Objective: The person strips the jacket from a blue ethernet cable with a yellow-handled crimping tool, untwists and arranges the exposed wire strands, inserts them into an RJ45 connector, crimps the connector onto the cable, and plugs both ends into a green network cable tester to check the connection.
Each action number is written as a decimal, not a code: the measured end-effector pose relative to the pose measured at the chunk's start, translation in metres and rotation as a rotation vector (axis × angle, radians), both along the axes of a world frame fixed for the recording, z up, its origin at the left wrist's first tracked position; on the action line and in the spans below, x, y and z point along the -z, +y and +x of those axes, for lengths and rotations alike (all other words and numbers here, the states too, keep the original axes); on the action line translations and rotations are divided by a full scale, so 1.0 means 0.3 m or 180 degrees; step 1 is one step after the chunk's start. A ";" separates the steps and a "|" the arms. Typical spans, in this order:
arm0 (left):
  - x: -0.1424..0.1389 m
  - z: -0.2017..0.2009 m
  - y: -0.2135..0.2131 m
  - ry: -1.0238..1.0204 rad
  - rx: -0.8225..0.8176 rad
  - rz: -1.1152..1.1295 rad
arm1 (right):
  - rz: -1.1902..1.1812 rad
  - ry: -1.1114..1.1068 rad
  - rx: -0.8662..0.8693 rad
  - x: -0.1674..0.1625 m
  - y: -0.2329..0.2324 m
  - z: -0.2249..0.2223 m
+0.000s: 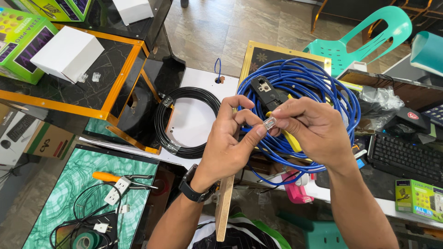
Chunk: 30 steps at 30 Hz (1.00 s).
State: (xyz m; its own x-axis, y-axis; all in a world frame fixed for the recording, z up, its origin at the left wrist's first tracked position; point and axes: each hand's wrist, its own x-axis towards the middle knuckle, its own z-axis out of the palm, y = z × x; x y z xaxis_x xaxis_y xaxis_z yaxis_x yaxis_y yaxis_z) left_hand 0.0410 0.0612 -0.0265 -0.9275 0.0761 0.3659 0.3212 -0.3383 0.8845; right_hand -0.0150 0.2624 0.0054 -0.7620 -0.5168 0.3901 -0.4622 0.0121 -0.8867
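A single head-worn camera looked steeply down from above the person's chest, close to both hands, the left hand [230, 138] and right hand [314, 131] meeting near the frame's centre. It faced forward over the cluttered desk [198, 110], taking in the tiled floor [212, 27] beyond and a green plastic chair [364, 39] at the upper right.

At my far left sits a green and purple carton [18, 44] beside a plain white box [67, 53]; below, a brown cardboard box [48, 140]. Lower right, perhaps a green retail box [417, 198].
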 end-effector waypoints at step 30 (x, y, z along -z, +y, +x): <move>-0.003 -0.007 0.024 -0.0030 -0.0159 0.0101 | -0.0025 0.0754 0.0150 0.008 -0.054 0.009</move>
